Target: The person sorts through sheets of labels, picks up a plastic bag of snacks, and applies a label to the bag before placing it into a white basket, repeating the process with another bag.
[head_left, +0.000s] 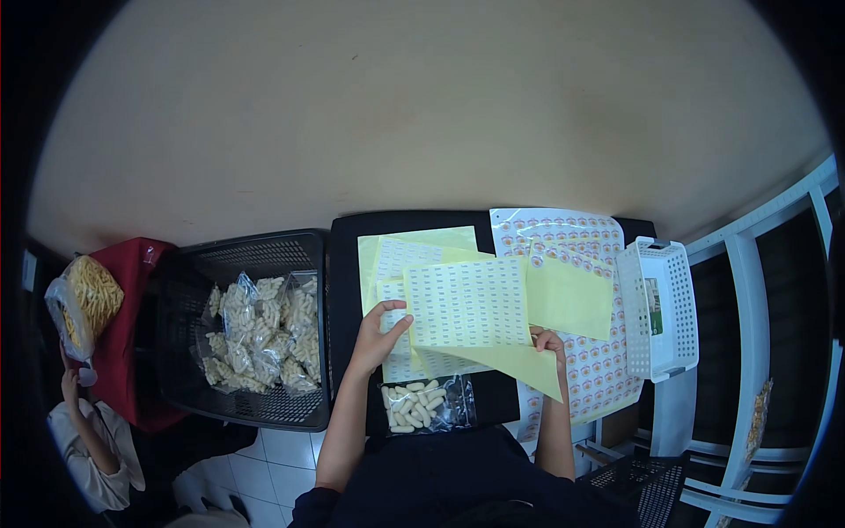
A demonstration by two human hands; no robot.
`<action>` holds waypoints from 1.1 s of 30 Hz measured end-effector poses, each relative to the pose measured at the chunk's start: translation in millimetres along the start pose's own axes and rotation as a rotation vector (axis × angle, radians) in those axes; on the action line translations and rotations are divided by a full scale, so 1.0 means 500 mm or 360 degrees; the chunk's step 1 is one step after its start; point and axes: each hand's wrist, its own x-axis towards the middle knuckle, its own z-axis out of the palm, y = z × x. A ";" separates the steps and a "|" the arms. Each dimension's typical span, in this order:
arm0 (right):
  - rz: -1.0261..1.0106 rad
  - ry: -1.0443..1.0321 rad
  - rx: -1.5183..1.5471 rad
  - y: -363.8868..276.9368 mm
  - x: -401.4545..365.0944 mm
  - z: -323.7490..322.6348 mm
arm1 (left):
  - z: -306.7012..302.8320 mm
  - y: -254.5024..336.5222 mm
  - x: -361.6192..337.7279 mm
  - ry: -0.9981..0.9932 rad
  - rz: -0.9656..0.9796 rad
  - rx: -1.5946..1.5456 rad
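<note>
A sheet of small printed stickers is in front of me, over other sheets on the black-covered table. My left hand grips its left edge between thumb and fingers. At its lower right, my right hand has its fingers closed on the sheet's edge, where a yellow backing flap curls toward me. Below the sheet, near the table's front edge, lies a clear plastic bag of pale, finger-shaped snacks. Beneath and to the right spreads a large sheet of round logo stickers. A yellow sheet partly covers it.
A black crate on the left holds several bagged snacks. Beyond it, a red-covered surface bears a bag of yellow snacks, beside another person's arm. A white perforated basket stands at the right, near a white metal frame.
</note>
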 end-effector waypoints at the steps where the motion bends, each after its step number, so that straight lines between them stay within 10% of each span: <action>1: 0.0000 -0.0021 -0.0027 -0.002 0.001 0.004 | 0.001 -0.004 0.002 0.0046 -0.0065 -0.0004; 13: 0.0039 0.0071 -0.0297 -0.054 -0.003 0.058 | -0.004 0.013 -0.057 0.0123 0.0268 -0.0038; 20: 0.0314 0.0354 -0.0623 -0.060 0.000 0.076 | -0.047 0.062 -0.128 -0.0623 0.0190 -0.0204; 25: 0.0141 0.0214 -0.0803 -0.030 -0.005 0.098 | -0.012 0.080 -0.156 -0.0354 0.0362 -0.0738; 28: 0.0192 -0.0059 -0.0794 -0.028 0.006 0.110 | -0.015 0.049 -0.172 0.0072 0.0916 0.0273; 33: 0.0321 -0.0268 -0.2205 -0.107 0.093 0.102 | -0.034 0.025 -0.197 0.0023 0.1165 0.0150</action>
